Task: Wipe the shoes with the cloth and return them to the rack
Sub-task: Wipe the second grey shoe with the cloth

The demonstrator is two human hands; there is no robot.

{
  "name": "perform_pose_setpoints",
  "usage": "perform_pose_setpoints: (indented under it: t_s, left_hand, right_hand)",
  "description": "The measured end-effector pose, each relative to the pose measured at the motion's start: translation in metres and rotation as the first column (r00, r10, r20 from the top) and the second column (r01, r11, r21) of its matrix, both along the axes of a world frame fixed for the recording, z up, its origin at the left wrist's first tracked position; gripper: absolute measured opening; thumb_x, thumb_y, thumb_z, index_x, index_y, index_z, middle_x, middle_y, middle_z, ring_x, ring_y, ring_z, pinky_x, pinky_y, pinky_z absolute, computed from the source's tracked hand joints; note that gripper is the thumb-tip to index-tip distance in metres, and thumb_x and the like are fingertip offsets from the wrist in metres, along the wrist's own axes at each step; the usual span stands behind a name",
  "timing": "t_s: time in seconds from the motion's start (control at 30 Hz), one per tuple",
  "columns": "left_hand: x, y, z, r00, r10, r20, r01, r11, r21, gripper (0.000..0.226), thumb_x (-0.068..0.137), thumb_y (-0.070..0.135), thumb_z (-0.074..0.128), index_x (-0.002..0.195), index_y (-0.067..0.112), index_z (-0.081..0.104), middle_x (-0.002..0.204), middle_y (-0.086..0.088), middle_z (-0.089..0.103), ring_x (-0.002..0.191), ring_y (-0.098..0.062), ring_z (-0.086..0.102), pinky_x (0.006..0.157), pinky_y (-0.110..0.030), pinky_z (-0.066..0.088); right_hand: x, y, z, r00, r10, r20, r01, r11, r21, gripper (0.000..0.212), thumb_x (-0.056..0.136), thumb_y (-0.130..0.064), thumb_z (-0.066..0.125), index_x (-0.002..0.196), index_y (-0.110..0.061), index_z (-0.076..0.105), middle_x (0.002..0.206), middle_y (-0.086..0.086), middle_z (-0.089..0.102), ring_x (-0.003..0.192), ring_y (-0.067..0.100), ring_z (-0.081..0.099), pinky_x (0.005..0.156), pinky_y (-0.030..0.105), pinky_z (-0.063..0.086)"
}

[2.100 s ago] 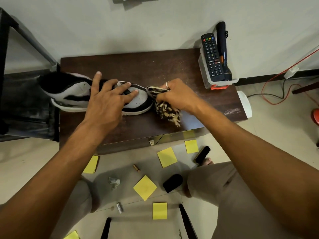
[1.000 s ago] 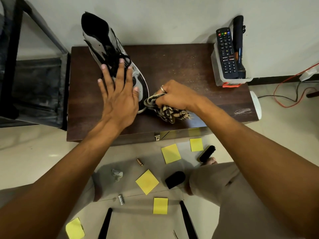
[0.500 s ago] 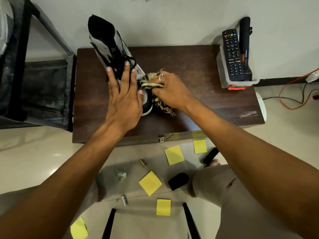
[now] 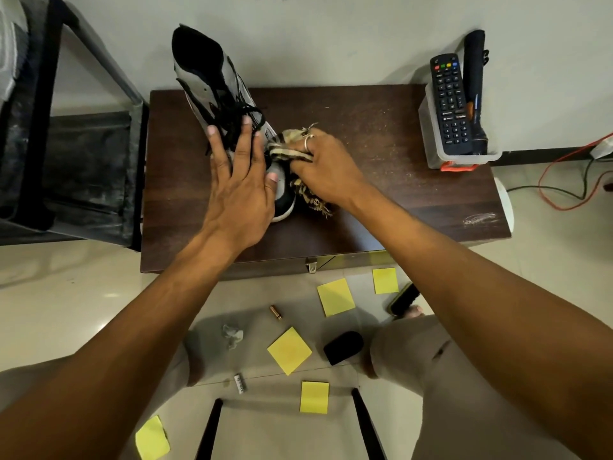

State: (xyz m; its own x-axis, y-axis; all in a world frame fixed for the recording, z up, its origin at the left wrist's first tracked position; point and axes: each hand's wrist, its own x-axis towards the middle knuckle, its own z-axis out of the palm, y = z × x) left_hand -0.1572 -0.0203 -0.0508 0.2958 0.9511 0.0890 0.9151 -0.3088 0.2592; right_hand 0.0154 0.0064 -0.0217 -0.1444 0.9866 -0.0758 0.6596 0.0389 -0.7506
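A black, grey and white high-top shoe [image 4: 212, 81] stands on the dark wooden table [image 4: 381, 127], toe towards me and heel towards the wall. My left hand [image 4: 238, 180] lies flat over its laces and toe, pressing it down. My right hand [image 4: 325, 167] is closed on a striped beige and black cloth [image 4: 288, 151], held against the shoe's right side near the toe. The cloth's frayed end [image 4: 315, 200] hangs under my palm. A dark rack [image 4: 66, 154] stands to the left of the table.
A clear box [image 4: 461, 157] with a remote control [image 4: 449, 101] and a black torch sits at the table's right end. On the floor lie yellow sticky notes [image 4: 288, 350], a shoe brush [image 4: 403, 298], a black object [image 4: 343, 346] and cables [image 4: 564, 190]. My knees are below.
The shoe was turned from lying sideways across the table to pointing toe towards me. My right hand moved the cloth from the toe up along the shoe's right side.
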Motion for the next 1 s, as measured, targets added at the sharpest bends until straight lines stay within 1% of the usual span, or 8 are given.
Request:
perform_pose_setpoints:
  t_s: [0.1,0.2,0.33,0.47,0.6,0.73,0.87,1.0]
  left_hand:
    - [0.000,-0.002,0.000,1.000,0.006,-0.025,-0.006,1.000,-0.002,0.063,0.110,0.035,0.025,0.162,0.006,0.005,0.170,-0.009,-0.012,0.150,-0.050,-0.021,0.123,-0.052,-0.008]
    - [0.001,-0.002,0.001,0.999,0.001,-0.033,-0.001,1.000,-0.006,0.063,0.110,0.036,0.023,0.162,0.006,0.004,0.170,-0.010,-0.012,0.150,-0.050,-0.020,0.123,-0.054,-0.006]
    - [0.001,-0.001,0.002,1.000,-0.007,-0.018,0.007,1.000,-0.023,0.063,0.110,0.037,0.022,0.162,0.006,0.003,0.170,-0.009,-0.012,0.150,-0.049,-0.022,0.122,-0.053,-0.008]
    - [-0.001,-0.001,0.003,1.000,-0.014,-0.002,0.014,1.000,-0.027,0.062,0.110,0.036,0.022,0.162,0.005,0.005,0.170,-0.009,-0.013,0.150,-0.049,-0.023,0.123,-0.053,-0.005]
    - [-0.002,-0.002,0.003,1.000,-0.007,0.004,0.007,0.999,-0.042,0.063,0.110,0.036,0.024,0.162,0.005,0.006,0.170,-0.008,-0.013,0.150,-0.048,-0.023,0.124,-0.055,-0.002]
    - [-0.002,-0.001,0.002,1.000,-0.019,-0.014,0.019,1.000,-0.021,0.064,0.110,0.035,0.025,0.162,0.005,0.005,0.171,-0.009,-0.012,0.150,-0.049,-0.022,0.122,-0.052,-0.007]
    - [-0.002,0.001,0.001,1.000,-0.028,0.004,0.028,1.000,-0.013,0.064,0.110,0.037,0.026,0.162,0.006,0.004,0.171,-0.008,-0.012,0.150,-0.049,-0.022,0.122,-0.048,-0.013]
    - [-0.002,0.001,0.001,1.000,-0.020,0.002,0.020,1.000,-0.011,0.063,0.110,0.038,0.025,0.162,0.006,0.007,0.171,-0.009,-0.011,0.150,-0.049,-0.022,0.122,-0.049,-0.010]
  right_hand:
    - [0.006,-0.006,0.009,0.999,0.035,-0.009,-0.035,0.996,-0.088,0.032,0.085,-0.008,0.064,0.061,-0.029,0.066,0.067,-0.020,0.058,0.064,-0.003,0.055,0.063,0.016,0.040]
    - [0.015,-0.016,0.012,0.997,0.072,-0.023,-0.075,0.974,-0.214,0.045,0.086,-0.008,0.064,0.045,-0.025,0.055,0.048,-0.020,0.053,0.048,-0.002,0.047,0.050,0.012,0.033]
    - [0.015,-0.011,0.011,0.995,-0.077,-0.065,0.072,0.994,-0.076,0.018,0.087,-0.010,0.065,0.075,-0.013,0.078,0.083,0.007,0.073,0.071,0.016,0.065,0.068,0.031,0.052]
    - [0.000,-0.001,0.001,0.998,-0.051,-0.034,0.052,0.998,0.035,0.037,0.089,-0.008,0.063,0.122,-0.020,0.074,0.118,0.002,0.063,0.108,0.012,0.061,0.096,0.013,0.045]
    - [-0.003,-0.002,0.001,1.000,-0.003,-0.011,0.003,1.000,-0.022,0.025,0.085,-0.008,0.062,0.095,-0.020,0.081,0.100,-0.006,0.065,0.092,0.008,0.062,0.084,0.022,0.051]
    - [0.008,-0.008,0.011,0.999,0.042,0.009,-0.040,0.985,-0.169,0.032,0.083,-0.008,0.059,0.053,-0.020,0.059,0.065,-0.008,0.060,0.061,0.008,0.054,0.062,0.029,0.043]
    - [0.015,-0.007,0.013,0.999,-0.029,-0.033,0.026,0.995,-0.093,0.018,0.083,-0.008,0.060,0.070,-0.005,0.072,0.076,0.005,0.070,0.067,0.017,0.063,0.067,0.037,0.053]
    - [0.004,-0.002,0.003,0.995,-0.084,-0.044,0.085,0.996,0.023,0.030,0.087,-0.011,0.060,0.109,-0.016,0.079,0.108,-0.002,0.070,0.099,0.008,0.064,0.093,0.019,0.051]
